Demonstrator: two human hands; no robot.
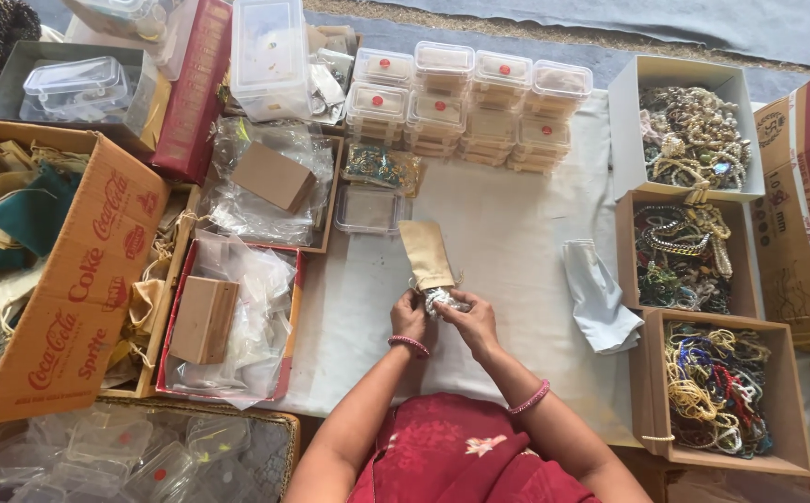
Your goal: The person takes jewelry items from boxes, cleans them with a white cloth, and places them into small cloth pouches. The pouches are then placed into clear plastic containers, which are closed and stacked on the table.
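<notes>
My left hand (408, 314) and my right hand (471, 319) meet over a white cloth (517, 242), both gripping a small silvery piece of jewellery (441, 300) at the mouth of a tan fabric pouch (426, 254). The pouch lies flat on the cloth, pointing away from me, with its drawstring end by my fingers. Pink bangles sit on both wrists. A clear empty plastic box (369, 209) lies just beyond the pouch, to its left.
Stacked lidded plastic boxes with red dots (465, 98) stand at the back. Three open cardboard boxes of beaded jewellery (694, 140) (684, 256) (717, 387) line the right. A folded pale cloth (600, 296) lies nearby. Trays of plastic bags (237, 321) and a carton of fabrics (60, 270) sit left.
</notes>
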